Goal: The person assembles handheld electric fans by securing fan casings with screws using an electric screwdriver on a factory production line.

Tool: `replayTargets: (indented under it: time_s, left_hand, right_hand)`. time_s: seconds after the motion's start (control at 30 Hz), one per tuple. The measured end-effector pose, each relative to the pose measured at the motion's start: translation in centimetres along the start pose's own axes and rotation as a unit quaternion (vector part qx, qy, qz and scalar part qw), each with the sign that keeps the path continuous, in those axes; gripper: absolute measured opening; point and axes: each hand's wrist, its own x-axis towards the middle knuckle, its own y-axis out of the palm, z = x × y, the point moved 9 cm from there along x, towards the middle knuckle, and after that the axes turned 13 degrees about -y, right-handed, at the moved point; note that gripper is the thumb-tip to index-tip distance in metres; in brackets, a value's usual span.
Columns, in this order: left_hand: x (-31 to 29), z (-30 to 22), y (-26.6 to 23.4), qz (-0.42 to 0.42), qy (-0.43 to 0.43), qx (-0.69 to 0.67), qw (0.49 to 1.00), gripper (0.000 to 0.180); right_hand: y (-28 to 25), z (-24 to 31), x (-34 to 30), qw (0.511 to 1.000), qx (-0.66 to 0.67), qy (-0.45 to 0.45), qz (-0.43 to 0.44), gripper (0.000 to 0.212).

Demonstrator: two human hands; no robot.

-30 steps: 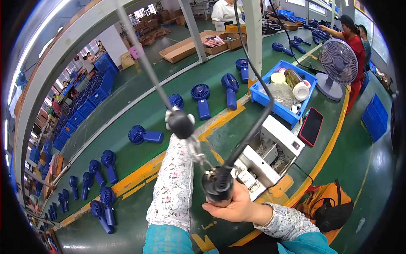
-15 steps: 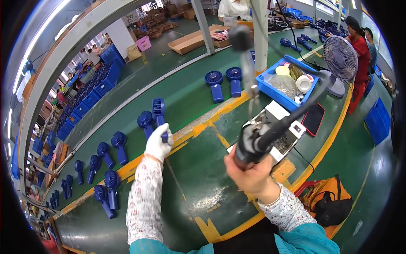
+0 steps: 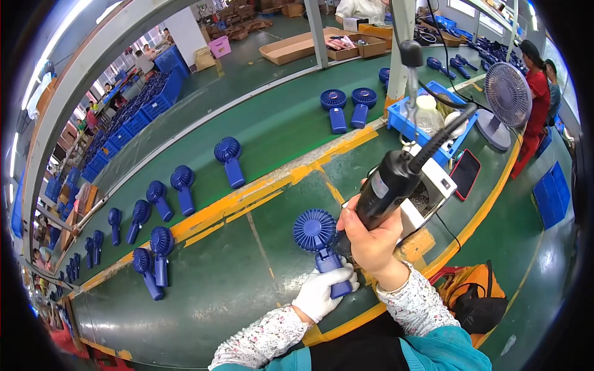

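My left hand [image 3: 322, 290], in a white glove, is closed round the handle of a blue handheld fan [image 3: 314, 231] above the near part of the green worktop. The round grille of this fan points away from me. My bare right hand [image 3: 374, 246] grips a black electric screwdriver [image 3: 390, 188] with a cable at its top. The tool's lower end is close beside the fan's neck; its tip is hidden, so I cannot tell whether they touch. Another blue fan [image 3: 230, 162] lies beyond on the green belt.
Several blue fans [image 3: 182, 185] lie along the belt, and two [image 3: 162, 247] lie on the worktop at left. Right of my hands are a white box [image 3: 440, 179] of small parts, a blue bin [image 3: 396, 119], a phone [image 3: 465, 175] and a desk fan [image 3: 507, 93]. A metal post [image 3: 401, 59] stands behind.
My left hand has taken a fan off the belt and brought it right and toward me. My right hand has tilted the screwdriver and holds it beside that fan.
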Motion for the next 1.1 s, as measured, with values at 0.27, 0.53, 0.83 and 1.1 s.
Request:
replayTargets:
  time_s: [0.27, 0.53, 0.83, 1.1]
  left_hand:
    - [-0.8, -1.0, 0.0, -0.062, 0.097, 0.093, 0.989, 0.022]
    - [-4.7, -2.4, 3.4, -0.212, 0.333, 0.711, 0.582, 0.022]
    - [-0.9, 0.4, 0.2, -0.019, 0.019, 0.039, 0.999, 0.023]
    - [-1.1, 0.6, 1.5, 0.087, -0.038, -0.142, 0.985, 0.019]
  right_hand:
    - [1.0, -0.1, -0.6, 0.999, -0.033, -0.022, 0.033, 0.044]
    - [2.3, 1.1, -1.4, 0.992, -0.110, -0.030, 0.058, 0.049]
    - [2.7, 1.5, -0.3, 0.986, 0.005, -0.039, 0.164, 0.050]
    - [-0.8, 6.2, 3.1, 0.917, -0.325, -0.232, 0.010, 0.059]
